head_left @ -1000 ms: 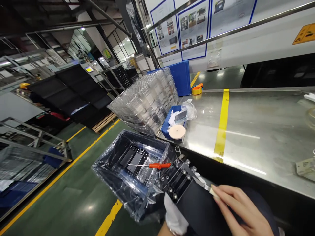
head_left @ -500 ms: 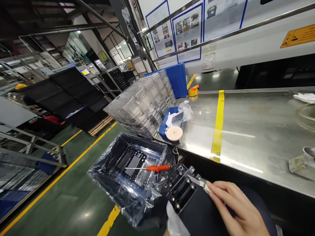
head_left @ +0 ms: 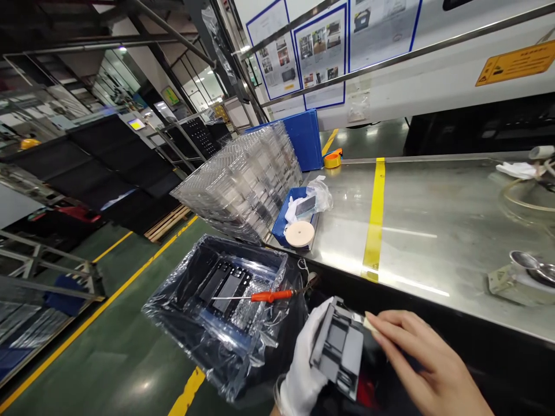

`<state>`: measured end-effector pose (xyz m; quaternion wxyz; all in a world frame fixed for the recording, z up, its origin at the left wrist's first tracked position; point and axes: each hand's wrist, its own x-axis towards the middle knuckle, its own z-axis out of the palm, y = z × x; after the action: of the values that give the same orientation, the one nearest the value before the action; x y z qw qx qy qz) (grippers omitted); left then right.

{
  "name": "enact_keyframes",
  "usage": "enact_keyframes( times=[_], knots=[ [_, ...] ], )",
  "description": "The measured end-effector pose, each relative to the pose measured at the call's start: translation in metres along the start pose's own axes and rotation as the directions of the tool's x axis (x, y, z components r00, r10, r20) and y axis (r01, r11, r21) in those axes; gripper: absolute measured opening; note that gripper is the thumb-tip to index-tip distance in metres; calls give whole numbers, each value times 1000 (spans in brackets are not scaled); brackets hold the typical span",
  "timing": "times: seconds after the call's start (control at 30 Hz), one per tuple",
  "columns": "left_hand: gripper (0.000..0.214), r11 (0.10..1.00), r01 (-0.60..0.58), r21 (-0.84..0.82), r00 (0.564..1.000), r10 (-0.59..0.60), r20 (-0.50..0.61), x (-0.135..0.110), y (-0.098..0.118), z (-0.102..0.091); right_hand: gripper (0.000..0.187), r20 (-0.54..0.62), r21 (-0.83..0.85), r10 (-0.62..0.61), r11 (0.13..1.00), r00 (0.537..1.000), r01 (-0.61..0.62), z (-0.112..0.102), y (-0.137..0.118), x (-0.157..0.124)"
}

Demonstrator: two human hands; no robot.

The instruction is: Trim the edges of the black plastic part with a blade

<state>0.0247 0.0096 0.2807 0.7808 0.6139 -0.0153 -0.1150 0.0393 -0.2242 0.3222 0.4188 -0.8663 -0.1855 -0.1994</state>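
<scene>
Hands (head_left: 301, 378) (head_left: 422, 361) at metal fixture (head_left: 337, 346), yellow label (head_left: 515, 65) unreadable

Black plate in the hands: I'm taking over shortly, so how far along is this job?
Done: two black plates lie in the plastic-lined tray, apparently finished. In hand: the left hand holds a black plate, and the right hand holds a pale stick at its edge. Left: the stacked clear trays seem to hold more parts, though I can't count them.
</scene>
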Motion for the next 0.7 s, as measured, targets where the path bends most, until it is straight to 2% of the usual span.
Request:
enact_keyframes(
  times=[0.1,0.23,0.3,0.4,0.43,0.5,0.57,0.6,0.7],
  knots=[
    [73,984,-89,151,993,100,-62,1,23,13,23,-13,-93,41,995,999,-42,-2,-2,1],
    [72,905,-167,391,964,233,-129,-7,26,15,24,29,-41,15,999,999,-14,-7,2,-1],
    [78,871,-144,469,969,221,-114,-9,22,9,23,29,-44,27,999,999,-25,-8,8,-3],
    [66,830,-94,550,982,169,-88,-7,21,1,25,28,59,192,979,981,-193,-8,17,-3],
    [58,820,-102,563,988,150,-40,-5,24,0,29,90,151,288,942,953,-299,-8,19,-2],
    [45,799,-172,576,985,137,105,1,37,5,46,292,309,441,796,849,-520,-8,17,1],
    [38,793,-231,564,963,104,248,6,53,14,61,458,360,487,663,744,-656,-7,11,5],
    [36,801,-235,551,953,79,291,8,61,19,66,509,370,477,630,717,-682,-6,8,6],
    [25,829,-179,530,943,-10,334,11,72,26,72,588,397,423,592,690,-702,-1,0,10]
  ],
)
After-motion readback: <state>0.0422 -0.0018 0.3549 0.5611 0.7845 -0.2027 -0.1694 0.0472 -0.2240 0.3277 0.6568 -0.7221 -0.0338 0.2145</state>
